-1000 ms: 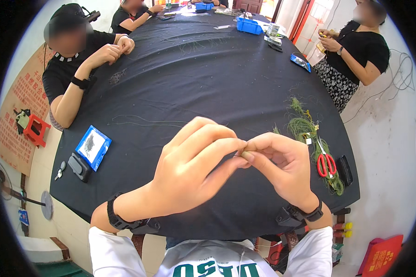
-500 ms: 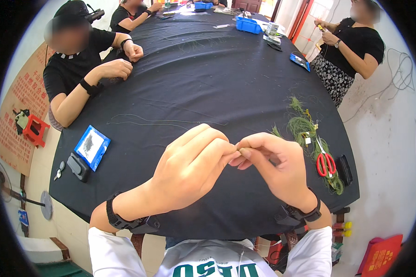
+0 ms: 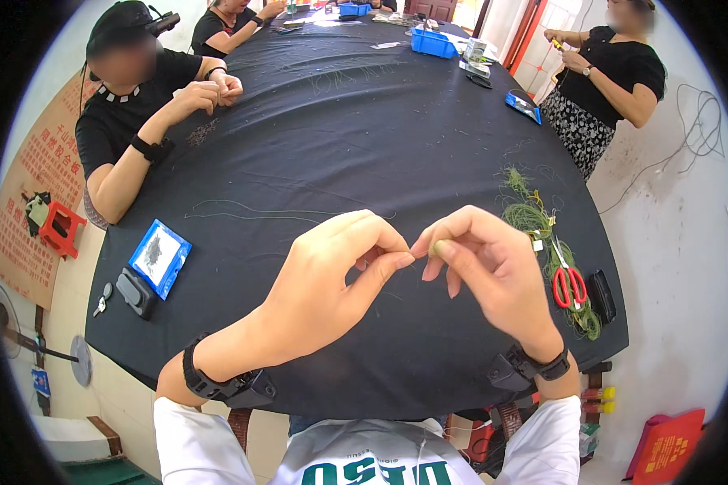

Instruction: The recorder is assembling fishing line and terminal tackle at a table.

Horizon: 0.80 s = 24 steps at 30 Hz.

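My left hand (image 3: 332, 279) and my right hand (image 3: 493, 263) meet over the middle of the black-covered table, fingertips almost touching. Thumb and forefinger are pinched together on each hand. Whatever lies in the pinches is too fine or hidden to make out. Beyond my left hand, a thin green thread (image 3: 251, 213) lies in a long loop on the cloth and passes behind that hand. To the right of my right hand sits a tangled bundle of green thread (image 3: 528, 217) with small white tags, and red-handled scissors (image 3: 569, 288) rest on it.
On the left lie a blue-edged pouch (image 3: 161, 257), a dark case (image 3: 135, 293) and keys (image 3: 103, 299). A black case (image 3: 602, 297) sits by the right edge. Farther off are a blue tray (image 3: 433, 43) and another pouch (image 3: 523, 107). Other people work around the black tablecloth (image 3: 364, 153).
My left thumb has come into view in its pinch, and my right hand has risen slightly with its fingers more spread. The person at left has brought both hands together.
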Tool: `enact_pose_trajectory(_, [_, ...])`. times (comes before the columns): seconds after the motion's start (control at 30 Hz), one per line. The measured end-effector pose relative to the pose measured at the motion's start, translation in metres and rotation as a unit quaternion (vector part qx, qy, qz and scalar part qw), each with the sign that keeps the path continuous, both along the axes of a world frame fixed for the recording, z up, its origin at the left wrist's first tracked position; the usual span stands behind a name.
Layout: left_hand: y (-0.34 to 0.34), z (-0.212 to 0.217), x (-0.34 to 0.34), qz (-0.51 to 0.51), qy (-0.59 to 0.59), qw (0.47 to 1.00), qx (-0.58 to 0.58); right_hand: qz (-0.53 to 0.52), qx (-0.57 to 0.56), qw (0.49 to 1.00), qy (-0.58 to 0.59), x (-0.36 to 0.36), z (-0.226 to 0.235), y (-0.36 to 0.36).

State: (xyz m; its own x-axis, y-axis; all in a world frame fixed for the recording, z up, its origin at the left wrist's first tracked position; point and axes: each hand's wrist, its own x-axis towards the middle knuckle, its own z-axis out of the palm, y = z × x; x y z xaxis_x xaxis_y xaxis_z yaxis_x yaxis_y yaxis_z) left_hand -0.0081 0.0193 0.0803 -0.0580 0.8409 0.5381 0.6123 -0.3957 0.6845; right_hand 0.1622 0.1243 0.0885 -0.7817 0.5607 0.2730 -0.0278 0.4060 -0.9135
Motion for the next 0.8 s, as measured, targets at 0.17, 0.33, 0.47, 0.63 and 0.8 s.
enact_pose_trajectory(0.17, [0.000, 0.002, -0.003, -0.025, -0.081, 0.996, -0.041, 0.156, -0.266, 0.947, 0.087, 0.004, 0.001, 0.020])
enact_pose_trajectory(0.33, [0.001, 0.005, -0.007, -0.044, -0.154, 0.982, -0.103, 0.199, -0.397, 0.880, 0.169, 0.004, -0.004, 0.028])
enact_pose_trajectory(0.47, [0.003, 0.005, -0.009, -0.067, -0.211, 0.963, -0.150, 0.206, -0.401, 0.866, 0.214, 0.005, -0.005, 0.040])
enact_pose_trajectory(0.63, [0.005, 0.004, -0.010, -0.075, -0.220, 0.958, -0.165, 0.188, -0.389, 0.869, 0.241, 0.012, 0.001, 0.052])
enact_pose_trajectory(0.8, [0.004, 0.002, -0.012, -0.086, -0.231, 0.953, -0.179, 0.150, -0.378, 0.862, 0.303, 0.027, 0.011, 0.070])
